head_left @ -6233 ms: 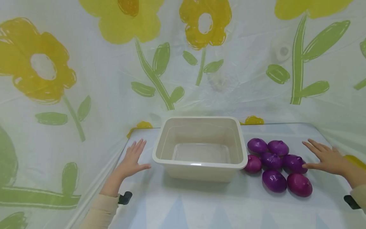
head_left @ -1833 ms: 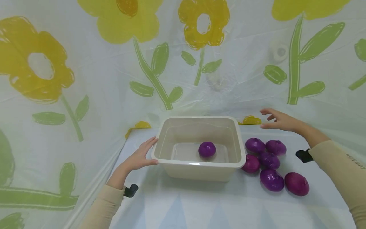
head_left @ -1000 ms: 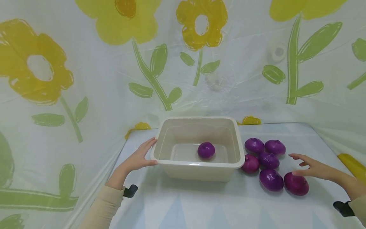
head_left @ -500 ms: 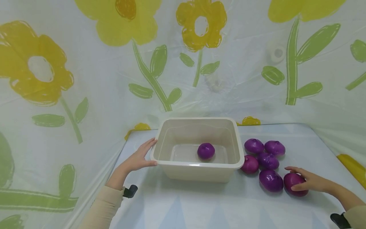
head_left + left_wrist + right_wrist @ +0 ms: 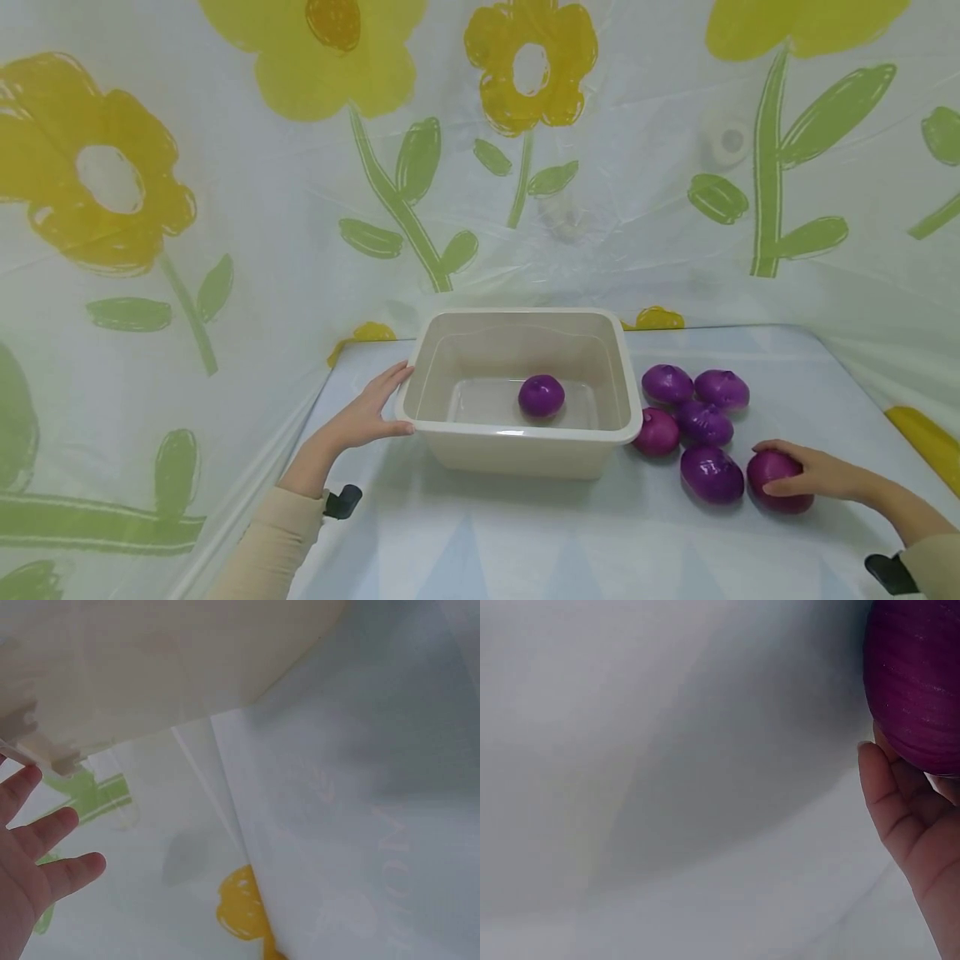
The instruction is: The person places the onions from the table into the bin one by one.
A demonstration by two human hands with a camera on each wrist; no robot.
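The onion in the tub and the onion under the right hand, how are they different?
The onion in the tub lies alone inside the cream tub; the onion under the right hand sits on the table beside five others. Nothing touches the first; the right hand grips the second. The first looks more violet, the second redder. Both are shiny and rounded.

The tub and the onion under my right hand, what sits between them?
In the head view, another purple onion lies between the tub and the onion gripped by the right hand.
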